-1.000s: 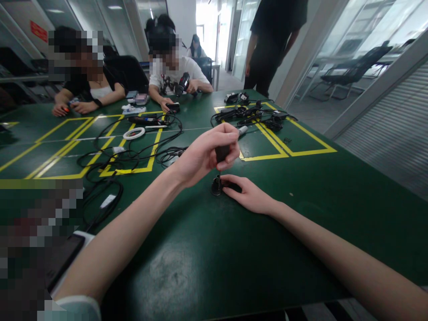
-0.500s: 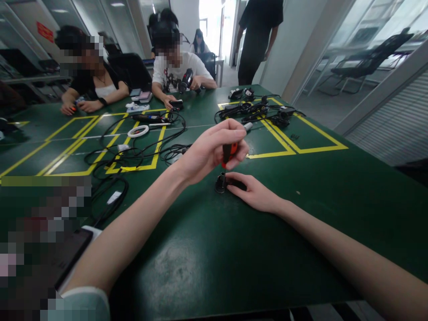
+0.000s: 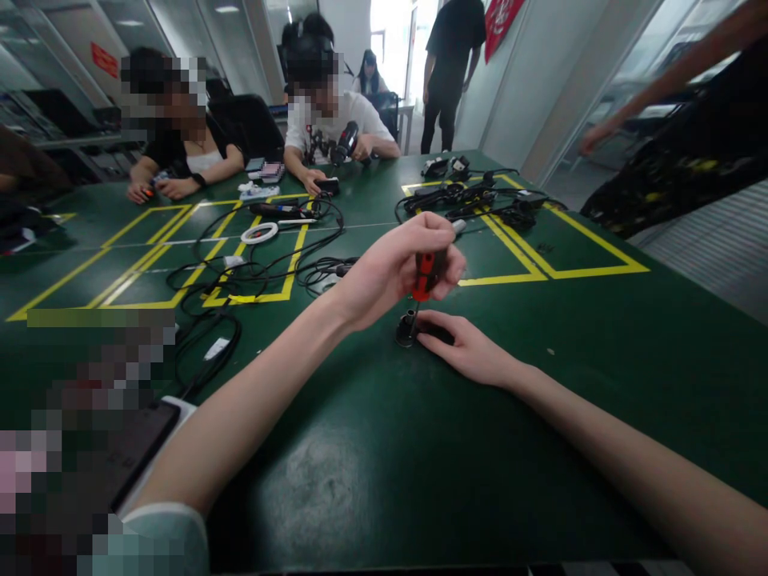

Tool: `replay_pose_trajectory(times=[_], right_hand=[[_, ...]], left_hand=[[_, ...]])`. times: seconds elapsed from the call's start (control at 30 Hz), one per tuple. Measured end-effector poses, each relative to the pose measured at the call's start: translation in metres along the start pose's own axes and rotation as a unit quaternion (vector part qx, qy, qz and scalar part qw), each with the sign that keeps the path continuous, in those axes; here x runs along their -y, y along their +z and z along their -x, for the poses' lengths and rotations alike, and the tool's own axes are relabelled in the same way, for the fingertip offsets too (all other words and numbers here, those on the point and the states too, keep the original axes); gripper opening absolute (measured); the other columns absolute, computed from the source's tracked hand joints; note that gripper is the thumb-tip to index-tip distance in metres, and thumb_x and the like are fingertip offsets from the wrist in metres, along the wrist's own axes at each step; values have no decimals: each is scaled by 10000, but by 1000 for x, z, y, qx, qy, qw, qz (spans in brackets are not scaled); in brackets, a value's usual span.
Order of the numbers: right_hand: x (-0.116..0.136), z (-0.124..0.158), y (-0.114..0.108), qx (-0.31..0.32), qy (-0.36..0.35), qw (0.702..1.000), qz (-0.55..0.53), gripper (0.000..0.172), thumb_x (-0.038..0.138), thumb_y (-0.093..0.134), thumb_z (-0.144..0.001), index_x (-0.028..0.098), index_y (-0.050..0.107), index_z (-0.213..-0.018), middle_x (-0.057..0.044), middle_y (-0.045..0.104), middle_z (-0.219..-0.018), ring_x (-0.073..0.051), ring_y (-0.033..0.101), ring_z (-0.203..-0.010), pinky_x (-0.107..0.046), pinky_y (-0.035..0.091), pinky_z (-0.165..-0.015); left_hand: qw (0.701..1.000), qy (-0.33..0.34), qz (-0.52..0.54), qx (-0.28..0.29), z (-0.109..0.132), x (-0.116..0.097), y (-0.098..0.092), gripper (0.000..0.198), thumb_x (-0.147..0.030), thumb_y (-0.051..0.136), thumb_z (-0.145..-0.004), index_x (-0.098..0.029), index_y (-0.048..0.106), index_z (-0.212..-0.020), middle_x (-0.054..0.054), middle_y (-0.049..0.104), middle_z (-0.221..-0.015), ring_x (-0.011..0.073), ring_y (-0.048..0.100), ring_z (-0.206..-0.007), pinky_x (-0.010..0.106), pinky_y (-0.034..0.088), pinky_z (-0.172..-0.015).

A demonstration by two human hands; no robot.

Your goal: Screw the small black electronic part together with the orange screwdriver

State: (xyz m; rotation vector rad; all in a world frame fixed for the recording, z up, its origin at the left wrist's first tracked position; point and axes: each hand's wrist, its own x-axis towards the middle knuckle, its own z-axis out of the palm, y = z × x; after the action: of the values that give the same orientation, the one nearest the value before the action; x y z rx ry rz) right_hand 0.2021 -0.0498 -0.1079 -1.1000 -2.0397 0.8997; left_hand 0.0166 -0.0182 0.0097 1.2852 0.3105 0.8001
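My left hand is closed around the red-and-black handle of a screwdriver, held nearly upright with its thin shaft pointing down. Below it, on the green tabletop, stands a small black part with a round base and a short hollow post. The shaft comes down just right of the post; its tip is too small to place exactly. My right hand lies low on the table, thumb and fingers closed against the right side of that black part.
Coiled black cables lie ahead on the left and right. A white ring rests among yellow tape lines. A phone-like device is beside my left forearm. Two people sit across the table; a person's arm reaches in at right.
The screwdriver has shifted from over the post to its right side, and more of its handle shows. The right hand still holds the part. Another person has come into view at the right.
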Motion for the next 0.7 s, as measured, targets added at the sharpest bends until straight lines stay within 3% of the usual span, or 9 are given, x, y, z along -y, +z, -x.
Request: replay_pose_trajectory(times=[0.1, 0.3, 0.5, 0.7], right_hand=[[0, 0, 0, -3, -5, 1000, 0, 326, 250, 587, -965, 215, 715, -1264, -93, 775, -1267, -283, 735, -1155, -490, 566, -1067], [2, -1, 0, 1, -5, 1000, -2, 336, 237, 579, -967, 228, 709, -1277, -86, 777, -1256, -275, 741, -1144, -482, 573, -1061], [2, -2, 2, -8, -7, 1000, -8, 321, 241, 580, -959, 215, 716, -1249, -85, 784, -1240, -274, 740, -1147, -479, 569, -1066], [1, -2, 1, -4, -13, 1000, 0, 329, 223, 586, -954, 226, 716, -1257, -79, 780, -1256, -270, 736, -1157, -479, 567, -1067]], left_hand=[[1000, 4, 8, 4, 0, -1, 0, 205, -368, 617, -885, -185, 533, -844, -20, 575, -647, 86, 482, -524, 211, 384, -523], [1000, -12, -2, -9, -1, -3, -1, 339, -448, 536, -939, -155, 603, -781, -1, 532, -626, 102, 516, -558, 227, 422, -548], [1000, 4, -3, 4, 0, -2, 1, 234, -377, 641, -871, -184, 514, -834, -18, 600, -677, 104, 580, -581, 221, 458, -591], [1000, -4, 6, -10, 0, -3, 1, 245, -399, 618, -885, -174, 549, -815, -32, 511, -594, 83, 464, -492, 217, 366, -504]])
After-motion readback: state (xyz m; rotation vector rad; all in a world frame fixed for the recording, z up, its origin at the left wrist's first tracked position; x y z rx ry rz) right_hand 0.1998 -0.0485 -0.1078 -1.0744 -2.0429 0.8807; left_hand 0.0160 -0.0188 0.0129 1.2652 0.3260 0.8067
